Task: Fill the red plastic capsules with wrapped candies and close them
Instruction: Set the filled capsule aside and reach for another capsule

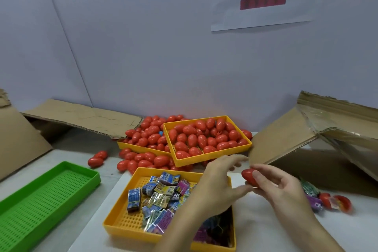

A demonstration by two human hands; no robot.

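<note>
At the lower right of the frame, the right hand (286, 188) pinches a glossy red egg-shaped plastic capsule (250, 177); the left hand (216, 182) hovers beside it, fingers loosely spread, holding nothing. It looks closed and smooth. Best to steady one half firmly and twist or pull the other straight, above the yellow perforated tray of wrapped candies (114, 225)

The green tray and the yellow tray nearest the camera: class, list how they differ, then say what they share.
Colour: the green tray is green, while the near yellow tray is yellow. Contents: nothing shows in the green tray, while the near yellow tray holds wrapped candies. Place: the green tray lies at the left edge, partly out of frame, while the near yellow tray sits centrally, under the left hand. Both are shallow, rectangular, plastic and perforated at the bottom.
</note>
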